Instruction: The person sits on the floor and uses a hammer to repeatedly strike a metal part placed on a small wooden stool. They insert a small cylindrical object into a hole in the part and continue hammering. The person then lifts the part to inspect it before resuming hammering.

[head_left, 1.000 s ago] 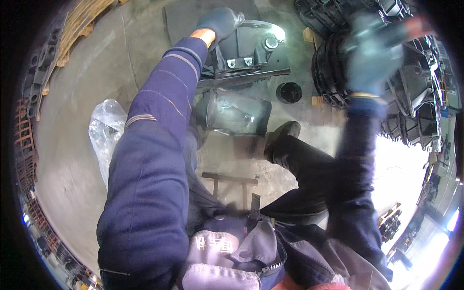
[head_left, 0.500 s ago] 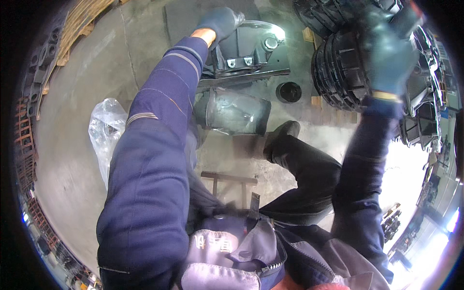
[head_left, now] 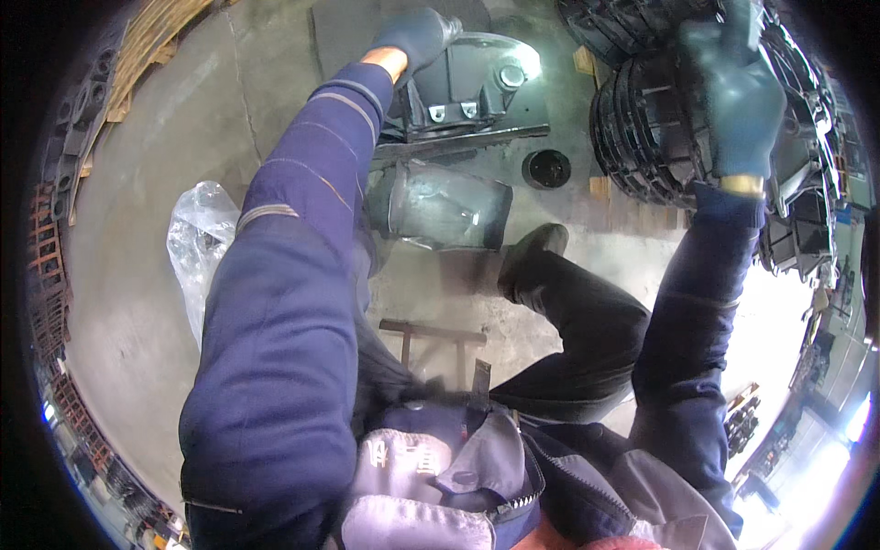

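Observation:
My left hand (head_left: 417, 38), in a dark glove, is closed over the upper left rim of a dark metal housing (head_left: 467, 78) on the floor. The housing has a curved bright edge, a round boss and two small lugs near its base. My right hand (head_left: 744, 115), also gloved, is raised in front of a stack of black ribbed round castings (head_left: 646, 128). Its fingers look closed, and a narrow blue-grey shape sticks up from them. I cannot make out what that is.
A dark bar (head_left: 467, 139) runs along the housing's near side. Nearer lie a grey curved piece (head_left: 449, 206) and a small black round cup (head_left: 547, 169). Clear plastic (head_left: 197, 243) lies left, and a low metal frame (head_left: 433, 332) stands by my legs.
My right hand has turned and shifted slightly left; a dark, red-ended shape that stuck out beside it no longer shows. My left hand stays on the housing, almost unmoved.

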Tool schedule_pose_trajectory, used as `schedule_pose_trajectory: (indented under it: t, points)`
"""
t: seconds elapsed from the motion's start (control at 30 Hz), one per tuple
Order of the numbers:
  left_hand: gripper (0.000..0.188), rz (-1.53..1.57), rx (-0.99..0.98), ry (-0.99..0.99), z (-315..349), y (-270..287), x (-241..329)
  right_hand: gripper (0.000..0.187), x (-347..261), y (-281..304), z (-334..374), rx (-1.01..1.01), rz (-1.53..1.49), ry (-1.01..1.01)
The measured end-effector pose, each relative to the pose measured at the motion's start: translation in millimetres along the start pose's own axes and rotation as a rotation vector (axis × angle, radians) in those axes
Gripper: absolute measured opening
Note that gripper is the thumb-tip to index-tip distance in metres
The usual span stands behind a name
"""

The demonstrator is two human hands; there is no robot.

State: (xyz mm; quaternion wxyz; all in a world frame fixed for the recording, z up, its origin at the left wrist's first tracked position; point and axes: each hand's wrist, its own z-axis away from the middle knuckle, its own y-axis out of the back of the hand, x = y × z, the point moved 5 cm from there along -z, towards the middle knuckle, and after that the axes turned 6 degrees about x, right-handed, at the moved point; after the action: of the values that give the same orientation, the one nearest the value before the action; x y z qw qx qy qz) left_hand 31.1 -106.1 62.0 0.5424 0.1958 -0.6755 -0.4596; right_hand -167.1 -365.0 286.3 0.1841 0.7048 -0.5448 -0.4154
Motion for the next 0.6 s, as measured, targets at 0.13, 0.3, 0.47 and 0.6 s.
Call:
schedule_pose_trajectory:
  t: [0.13, 0.3, 0.47, 0.6]
  points:
    - [0.054, -0.116, 0.074, -0.032, 2, 1, 2, 0.014, 7, -69, 70, 0.079, -0.129, -0.144]
    - [0.054, -0.183, 0.251, -0.092, 7, 3, 13, 0.035, 78, -124, 126, -0.672, 0.377, -0.185]
    - [0.052, -0.072, 0.082, -0.069, -5, 0, -1, 0.062, 47, -38, 34, -0.440, 0.331, -0.101]
    - [0.052, -0.159, 0.142, -0.188, -2, -4, 3, 0.032, 13, -27, 25, -0.036, -0.653, -0.169]
